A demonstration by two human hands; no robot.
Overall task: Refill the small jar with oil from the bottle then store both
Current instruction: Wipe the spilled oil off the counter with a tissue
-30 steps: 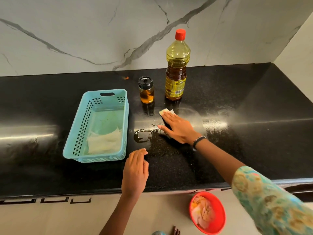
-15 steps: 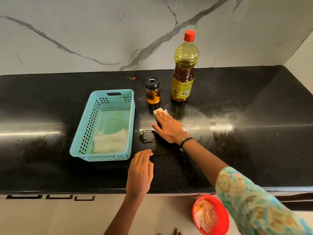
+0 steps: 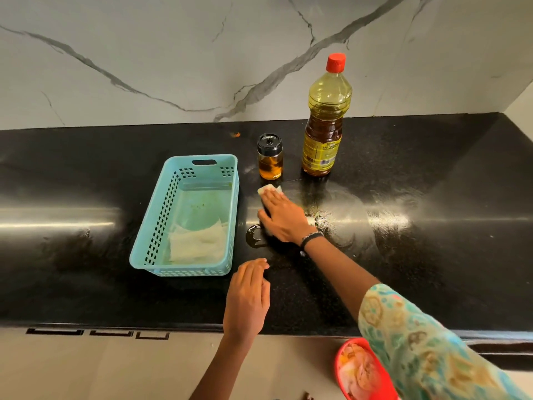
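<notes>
A small glass jar [image 3: 270, 158] with a black lid holds amber oil and stands upright on the black counter [image 3: 418, 269]. Right of it stands the tall oil bottle [image 3: 324, 122] with a red cap and yellow label. My right hand [image 3: 284, 217] lies flat with straight fingers on a white tissue [image 3: 269, 189], pressing it onto the counter just in front of the jar. A dark oil puddle [image 3: 253, 238] sits beside my thumb. My left hand [image 3: 248, 298] rests flat near the counter's front edge, holding nothing.
A light blue perforated basket [image 3: 150, 226] sits left of the jar with crumpled tissue [image 3: 199, 243] in it. A red bin [image 3: 346, 353] with waste stands on the floor below the counter edge. A marble wall backs the counter.
My right hand with the tissue has slid left and a little towards the jar, closer to the oil puddle. My left hand has stayed in place.
</notes>
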